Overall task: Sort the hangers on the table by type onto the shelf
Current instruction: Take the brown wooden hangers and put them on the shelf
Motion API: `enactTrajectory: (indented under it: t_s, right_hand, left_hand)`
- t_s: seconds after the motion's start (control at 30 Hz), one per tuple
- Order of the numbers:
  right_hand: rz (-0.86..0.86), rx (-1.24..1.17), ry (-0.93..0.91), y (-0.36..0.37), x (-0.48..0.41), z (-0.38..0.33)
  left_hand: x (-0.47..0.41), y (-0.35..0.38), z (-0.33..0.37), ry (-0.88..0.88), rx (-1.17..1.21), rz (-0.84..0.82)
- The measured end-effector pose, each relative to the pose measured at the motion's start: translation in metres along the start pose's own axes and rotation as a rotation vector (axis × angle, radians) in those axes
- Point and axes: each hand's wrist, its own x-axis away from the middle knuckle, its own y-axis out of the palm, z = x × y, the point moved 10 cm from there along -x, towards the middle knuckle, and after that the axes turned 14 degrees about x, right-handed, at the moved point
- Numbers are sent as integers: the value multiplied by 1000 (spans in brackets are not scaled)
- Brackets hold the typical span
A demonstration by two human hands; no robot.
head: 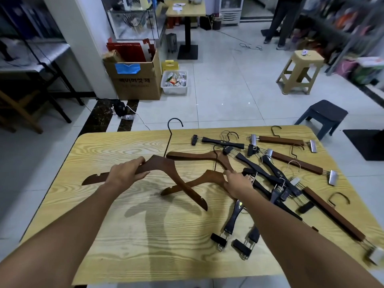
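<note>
- I count three brown wooden coat hangers, smooth and curved, each with notched tips and a thin dark wire hook.
- My left hand (124, 173) is clamped round the left arm of the first coat hanger (164, 165), on the near-left side of the pile. Its shadow lies on the desk (124, 235) below it.
- The second coat hanger (197, 181) lies flat just right of the first, and their near arms cross.
- My right hand (239, 181) rests on the second hanger's right shoulder with the thumb on the wood. I cannot tell whether the fingers are closed on it.
- The third coat hanger (197, 155) lies flat just beyond the other two.
- I count three brown clip hangers (297, 163): straight wooden bars with silver metal clips at the ends, spread over the right half of the desk.
- The black clip hangers (257, 168) are glossy, with black clips on wire rails. They lie tangled from the far middle to the near right, and I cannot count them exactly.
- The desk top is pale yellow with bold wood grain and rounded corners.
- On the tiled floor beyond stand one beige plastic stool (299, 73) and one dark grey stool (324, 117).
</note>
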Motion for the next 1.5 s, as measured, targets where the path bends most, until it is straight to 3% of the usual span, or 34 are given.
enactTrajectory:
  t_s: [0.47, 0.87, 1.27, 1.5]
  right_hand:
    - [-31, -70, 95, 61, -15, 4]
    - [-32, 185, 208, 69, -27, 16]
    - [107, 52, 41, 3, -37, -30]
    - [161, 24, 114, -31, -31, -33]
  left_hand:
    - [-15, 20, 1, 23, 52, -21]
    - [-22, 29, -5, 33, 79, -22]
    - [-13, -4, -9, 6, 84, 31]
    - [1, -31, -14, -8, 51, 83]
